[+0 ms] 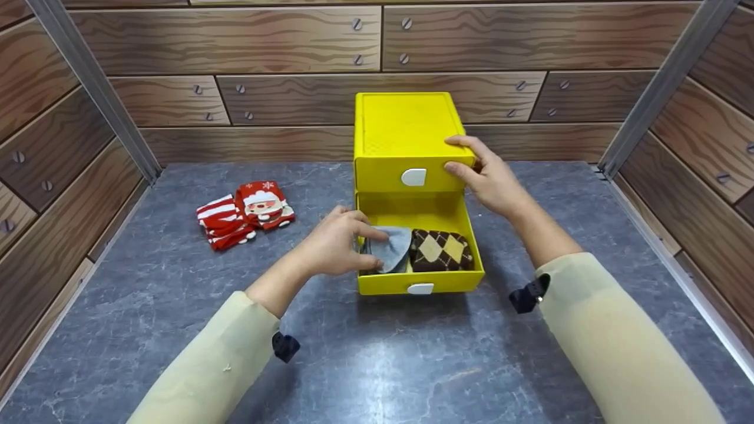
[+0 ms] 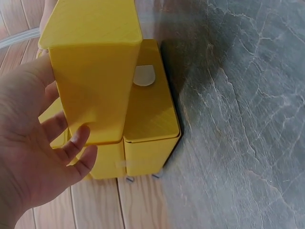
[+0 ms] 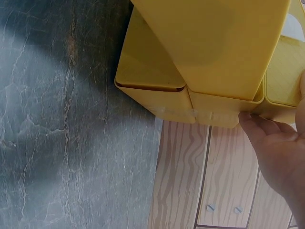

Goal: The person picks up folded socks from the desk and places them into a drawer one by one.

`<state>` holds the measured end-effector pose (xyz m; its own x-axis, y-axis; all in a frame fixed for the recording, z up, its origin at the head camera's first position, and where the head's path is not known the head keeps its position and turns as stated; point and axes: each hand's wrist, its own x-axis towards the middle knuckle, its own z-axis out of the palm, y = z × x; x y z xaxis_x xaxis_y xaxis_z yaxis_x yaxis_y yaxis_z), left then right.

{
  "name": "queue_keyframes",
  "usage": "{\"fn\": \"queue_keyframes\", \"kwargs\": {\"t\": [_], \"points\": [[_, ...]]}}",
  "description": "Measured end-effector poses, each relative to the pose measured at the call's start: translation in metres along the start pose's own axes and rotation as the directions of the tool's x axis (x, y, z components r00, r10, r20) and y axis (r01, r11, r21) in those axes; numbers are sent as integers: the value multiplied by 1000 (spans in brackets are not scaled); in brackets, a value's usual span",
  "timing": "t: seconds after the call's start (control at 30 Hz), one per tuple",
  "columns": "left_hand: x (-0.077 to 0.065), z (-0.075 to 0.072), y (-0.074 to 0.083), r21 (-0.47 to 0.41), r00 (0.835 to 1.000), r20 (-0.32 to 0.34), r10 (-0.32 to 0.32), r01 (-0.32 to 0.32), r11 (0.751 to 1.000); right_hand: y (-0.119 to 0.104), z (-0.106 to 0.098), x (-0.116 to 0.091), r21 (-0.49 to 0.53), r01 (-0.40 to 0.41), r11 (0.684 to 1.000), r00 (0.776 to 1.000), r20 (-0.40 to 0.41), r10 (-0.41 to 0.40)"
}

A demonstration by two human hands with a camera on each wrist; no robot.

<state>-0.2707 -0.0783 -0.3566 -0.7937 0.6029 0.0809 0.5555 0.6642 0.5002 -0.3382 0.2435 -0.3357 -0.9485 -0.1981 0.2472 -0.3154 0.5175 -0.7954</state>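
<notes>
A yellow drawer cabinet faces me with one drawer pulled out below the top one. Inside that drawer, a folded grey-blue sock lies at the left and a folded brown-and-yellow argyle sock at the right. My left hand reaches over the drawer's left wall and holds the grey sock's left edge between thumb and fingers. In the left wrist view, its other fingers lie along the drawer's outside. My right hand grips the cabinet's upper right corner, thumb on the front, forefinger on top.
A folded pair of red-and-white Santa socks lies on the grey marbled table, left of the cabinet. Wood-patterned walls enclose the back and sides. Beneath the pulled-out drawer, a closed drawer shows in the left wrist view.
</notes>
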Motion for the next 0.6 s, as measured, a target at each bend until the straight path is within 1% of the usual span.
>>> {"fn": "queue_keyframes", "kwargs": {"t": [0.2, 0.33, 0.5, 0.6], "points": [[1, 2, -2, 43, 999, 8, 36, -36, 998, 0, 0, 0, 7, 1, 1000, 1000, -8, -1], [1, 2, -1, 63, 999, 13, 48, -49, 997, 0, 0, 1, 19, 2, 1000, 1000, -10, -2], [0, 1, -2, 55, 998, 24, 50, -51, 997, 0, 0, 1, 24, 2, 1000, 1000, -12, -2], [-1, 1, -3, 45, 998, 15, 59, -59, 997, 0, 0, 1, 20, 0, 1000, 1000, -8, 0]]}}
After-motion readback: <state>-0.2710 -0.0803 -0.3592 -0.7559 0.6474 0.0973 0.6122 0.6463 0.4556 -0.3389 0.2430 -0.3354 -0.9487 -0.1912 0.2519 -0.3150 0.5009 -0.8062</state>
